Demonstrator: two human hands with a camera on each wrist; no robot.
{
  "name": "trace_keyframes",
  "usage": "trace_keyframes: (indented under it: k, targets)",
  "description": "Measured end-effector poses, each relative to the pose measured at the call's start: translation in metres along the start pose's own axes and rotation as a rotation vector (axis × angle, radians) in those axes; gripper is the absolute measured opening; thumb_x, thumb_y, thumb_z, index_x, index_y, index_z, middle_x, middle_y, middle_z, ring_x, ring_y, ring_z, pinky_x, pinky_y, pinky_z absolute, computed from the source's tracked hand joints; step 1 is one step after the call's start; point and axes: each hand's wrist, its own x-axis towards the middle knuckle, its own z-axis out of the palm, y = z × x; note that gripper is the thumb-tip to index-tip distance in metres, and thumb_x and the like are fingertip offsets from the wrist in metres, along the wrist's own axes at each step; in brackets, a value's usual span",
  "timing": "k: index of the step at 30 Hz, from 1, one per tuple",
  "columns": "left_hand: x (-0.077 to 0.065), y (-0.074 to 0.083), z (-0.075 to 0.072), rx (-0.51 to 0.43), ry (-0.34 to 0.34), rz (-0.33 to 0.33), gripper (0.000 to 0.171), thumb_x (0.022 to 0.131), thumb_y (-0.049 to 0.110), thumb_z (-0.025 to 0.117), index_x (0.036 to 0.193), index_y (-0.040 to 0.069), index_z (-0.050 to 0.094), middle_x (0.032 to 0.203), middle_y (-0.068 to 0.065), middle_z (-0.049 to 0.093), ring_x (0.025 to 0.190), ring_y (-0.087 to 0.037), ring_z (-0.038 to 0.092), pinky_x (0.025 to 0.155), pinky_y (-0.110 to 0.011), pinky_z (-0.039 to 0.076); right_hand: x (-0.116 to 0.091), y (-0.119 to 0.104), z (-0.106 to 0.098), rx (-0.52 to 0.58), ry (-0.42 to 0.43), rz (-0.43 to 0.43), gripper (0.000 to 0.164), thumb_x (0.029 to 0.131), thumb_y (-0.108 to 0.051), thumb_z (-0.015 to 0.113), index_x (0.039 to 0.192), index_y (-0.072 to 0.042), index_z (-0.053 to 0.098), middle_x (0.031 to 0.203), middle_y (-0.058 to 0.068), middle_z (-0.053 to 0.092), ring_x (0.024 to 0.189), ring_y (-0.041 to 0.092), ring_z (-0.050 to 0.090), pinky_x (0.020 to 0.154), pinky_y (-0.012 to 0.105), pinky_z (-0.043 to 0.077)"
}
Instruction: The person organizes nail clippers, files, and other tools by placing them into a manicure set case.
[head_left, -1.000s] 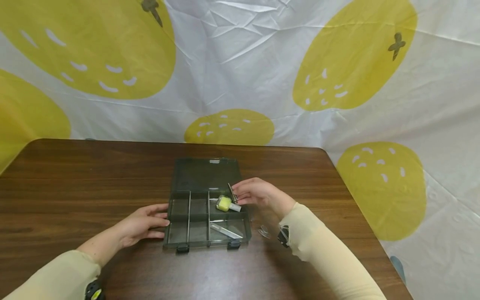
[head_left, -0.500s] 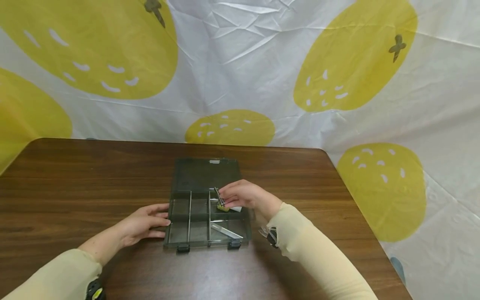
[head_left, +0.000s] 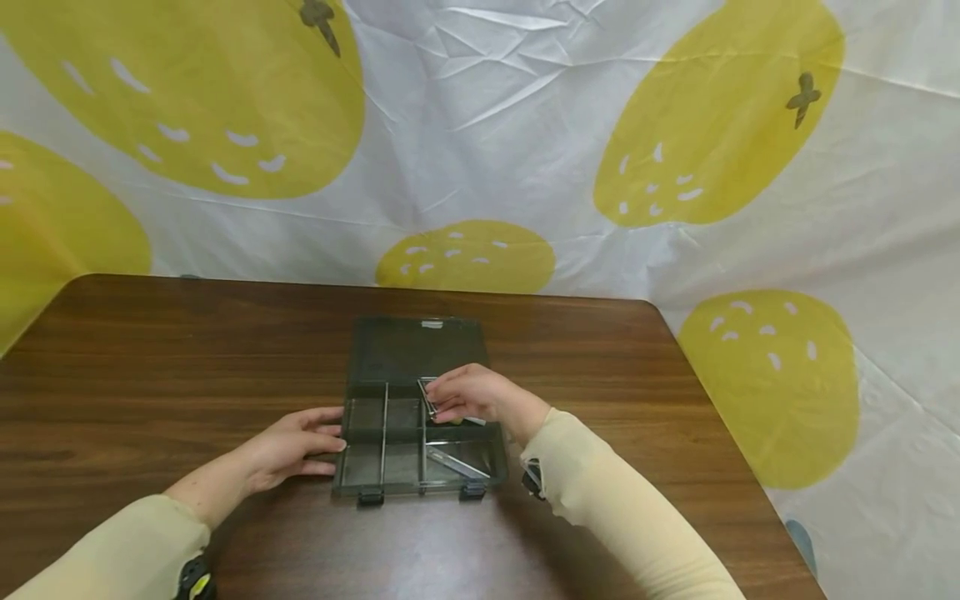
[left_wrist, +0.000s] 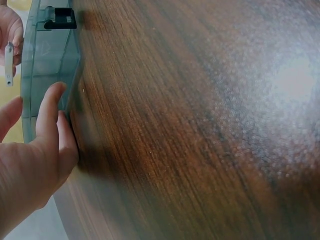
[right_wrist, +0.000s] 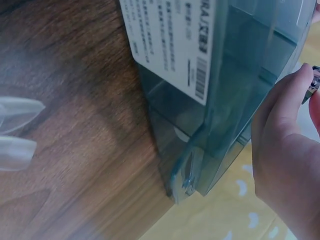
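Fingers of the right hand (head_left: 474, 393) had moved the pinched tool (left_wrist: 9, 65) farther from the box's (head_left: 362, 462) right edge, still unplaced; the left hand (head_left: 288, 450) lay spread at its left edge.

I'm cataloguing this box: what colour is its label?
The label is white with dark print, clearest in the right wrist view.

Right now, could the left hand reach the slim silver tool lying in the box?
Probably yes: the lid is open, nothing covers the slim silver tool, and the left hand only touches the box.
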Motion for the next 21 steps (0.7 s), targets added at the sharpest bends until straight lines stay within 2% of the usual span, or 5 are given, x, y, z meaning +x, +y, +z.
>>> trace_keyframes:
  k: [8, 21]
  targets:
    - [0.0005, 0.0000, 0.0012, 0.001, 0.004, 0.003, 0.072, 0.090, 0.001, 0.054, 0.144, -0.013, 0.008, 0.143, -0.042, 0.016, 0.104, -0.016, 0.055, 0.086, -0.037, 0.056, 0.0007, -0.0002, 0.0051, 0.022, 0.023, 0.003, 0.034, 0.091, 0.004, 0.048, 0.122, 0.017, 0.049, 0.067, 0.000, 0.059, 0.060, 0.010, 0.058, 0.061, 0.021, 0.056]
    - [0.0004, -0.0008, 0.0009, -0.007, 0.010, 0.001, 0.072, 0.090, 0.000, 0.053, 0.144, -0.012, 0.008, 0.143, -0.042, 0.016, 0.105, -0.016, 0.055, 0.086, -0.037, 0.055, 0.0028, -0.0016, 0.0049, 0.024, -0.005, -0.007, 0.034, 0.093, 0.001, 0.048, 0.123, 0.016, 0.049, 0.072, 0.003, 0.062, 0.064, 0.012, 0.061, 0.065, 0.022, 0.057]
